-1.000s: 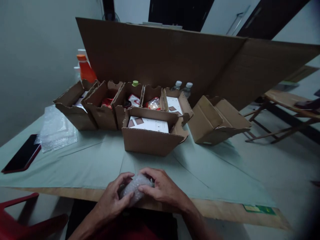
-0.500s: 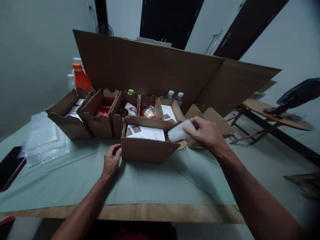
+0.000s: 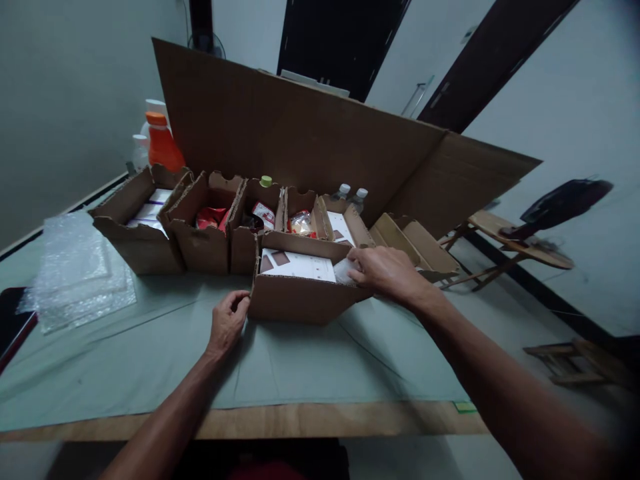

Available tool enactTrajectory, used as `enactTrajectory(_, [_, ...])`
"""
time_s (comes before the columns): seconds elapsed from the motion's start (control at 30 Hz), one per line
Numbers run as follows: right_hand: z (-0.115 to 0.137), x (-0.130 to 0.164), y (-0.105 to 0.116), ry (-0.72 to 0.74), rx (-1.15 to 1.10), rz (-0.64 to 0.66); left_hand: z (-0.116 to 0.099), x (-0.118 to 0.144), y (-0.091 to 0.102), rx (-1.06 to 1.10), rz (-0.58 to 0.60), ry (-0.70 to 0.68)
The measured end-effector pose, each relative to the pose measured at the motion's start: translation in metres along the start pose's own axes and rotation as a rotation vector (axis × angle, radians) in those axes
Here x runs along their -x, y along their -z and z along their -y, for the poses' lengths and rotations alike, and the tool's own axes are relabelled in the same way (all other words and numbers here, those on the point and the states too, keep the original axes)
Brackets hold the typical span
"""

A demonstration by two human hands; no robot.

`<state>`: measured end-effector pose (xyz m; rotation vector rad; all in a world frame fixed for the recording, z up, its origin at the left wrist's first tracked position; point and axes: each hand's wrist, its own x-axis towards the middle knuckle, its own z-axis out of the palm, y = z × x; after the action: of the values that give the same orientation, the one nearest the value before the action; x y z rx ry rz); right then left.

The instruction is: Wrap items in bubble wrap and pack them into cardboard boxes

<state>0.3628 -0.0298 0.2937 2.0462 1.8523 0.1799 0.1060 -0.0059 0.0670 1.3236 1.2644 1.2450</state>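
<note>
An open cardboard box (image 3: 295, 303) stands in the middle of the table with a white printed card (image 3: 297, 265) lying inside. My right hand (image 3: 383, 270) reaches into its right end, closed on a bubble-wrapped bundle (image 3: 344, 269) that is mostly hidden under my fingers and sits low in the box. My left hand (image 3: 227, 323) rests on the green table cover against the box's left front corner, fingers curled on the cardboard.
Behind stands a row of open boxes (image 3: 200, 227) holding packets and cards. A large cardboard sheet (image 3: 310, 140) walls the back. An orange bottle (image 3: 163, 143) is far left, bubble wrap sheets (image 3: 75, 270) left, an empty box (image 3: 415, 243) right, a phone (image 3: 13, 323) at the left edge.
Both hands held the bundle at the table's near edge. My right hand carried it over the box and lowered it inside; my left hand moved to the box's left corner.
</note>
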Motion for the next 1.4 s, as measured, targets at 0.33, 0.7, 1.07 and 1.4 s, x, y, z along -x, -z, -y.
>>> enactTrajectory(0.33, [0.019, -0.032, -0.01, 0.023, -0.042, 0.017, 0.005, -0.002, 0.001, -0.014, 0.015, 0.013])
enactTrajectory(0.7, [-0.027, 0.081, -0.109, -0.126, -0.958, -0.63, 0.006, 0.005, 0.009, 0.001, -0.003, -0.13])
enactTrajectory(1.07, [0.028, 0.039, -0.175, -0.011, -1.357, -0.46, -0.041, 0.027, -0.031, 0.109, 0.115, -0.148])
enactTrajectory(1.4, [0.105, 0.108, -0.147, 0.179, -1.269, -0.519, -0.034, 0.11, 0.069, -0.065, -0.231, 0.063])
